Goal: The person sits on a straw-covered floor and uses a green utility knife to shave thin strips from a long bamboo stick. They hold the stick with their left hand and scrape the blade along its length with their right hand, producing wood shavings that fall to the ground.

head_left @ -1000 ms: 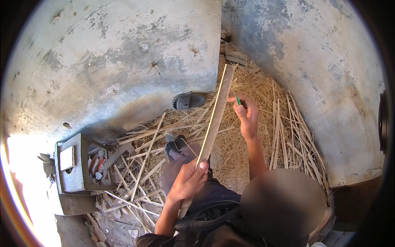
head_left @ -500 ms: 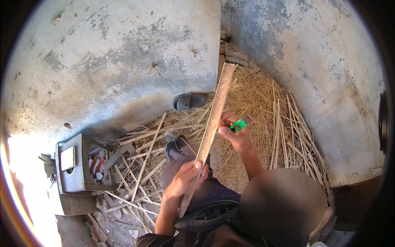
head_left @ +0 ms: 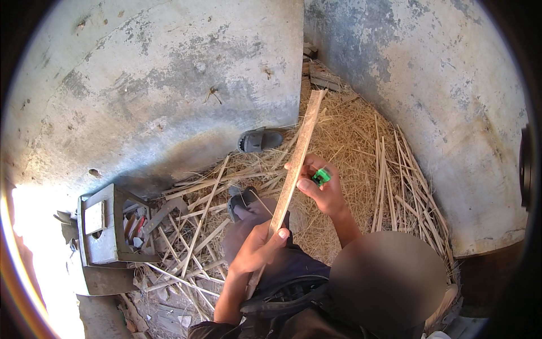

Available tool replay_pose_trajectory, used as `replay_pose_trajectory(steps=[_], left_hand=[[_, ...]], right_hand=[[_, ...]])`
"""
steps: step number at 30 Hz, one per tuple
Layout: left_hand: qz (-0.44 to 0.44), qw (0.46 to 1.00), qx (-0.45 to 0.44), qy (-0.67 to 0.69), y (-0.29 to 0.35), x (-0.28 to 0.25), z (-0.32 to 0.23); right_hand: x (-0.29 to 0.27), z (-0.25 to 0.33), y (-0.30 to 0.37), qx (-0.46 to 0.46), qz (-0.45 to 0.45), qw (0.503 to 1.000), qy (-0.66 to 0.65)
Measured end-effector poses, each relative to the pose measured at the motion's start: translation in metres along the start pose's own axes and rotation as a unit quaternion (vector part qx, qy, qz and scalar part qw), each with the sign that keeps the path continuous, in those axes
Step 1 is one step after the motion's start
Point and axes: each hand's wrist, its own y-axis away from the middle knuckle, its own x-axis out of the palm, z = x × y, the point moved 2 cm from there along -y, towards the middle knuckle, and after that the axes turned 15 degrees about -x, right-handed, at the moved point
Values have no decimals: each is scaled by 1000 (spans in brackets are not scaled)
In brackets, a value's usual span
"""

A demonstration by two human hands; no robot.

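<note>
A long split bamboo strip (head_left: pixel 302 148) slants up and away from my lap, its far end over the straw. My left hand (head_left: pixel 254 248) is closed round its lower part, with the thumb lying across it. At the strip's middle is my right hand (head_left: pixel 324 189), a fingertip showing past the strip's left edge and the thumb beside the right edge. A small green plastic tool (head_left: pixel 321 177) is tucked in that same hand; its kind is unclear, and the fingers partly hide it.
Straw (head_left: pixel 344 130) covers the floor, with long thin strips (head_left: pixel 415 186) along the right wall and more strips (head_left: pixel 197 243) scattered at left. A wooden box (head_left: pixel 104 226) with odds and ends stands at left. One dark sandal (head_left: pixel 259 139) lies by the pale, stained wall (head_left: pixel 169 73).
The bamboo strip has turned about its length and looks narrower. My right hand has moved onto it, and the green tool has tilted. My left thumb has shifted across the strip.
</note>
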Motion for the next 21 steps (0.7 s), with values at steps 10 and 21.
replay_pose_trajectory(steps=[10,21], left_hand=[[-23,999,-20,18,0,-1,3],[-172,978,23,-120,-4,7,0]], right_hand=[[-10,16,16,-126,79,955,255],[-11,28,25,-200,51,903,378]])
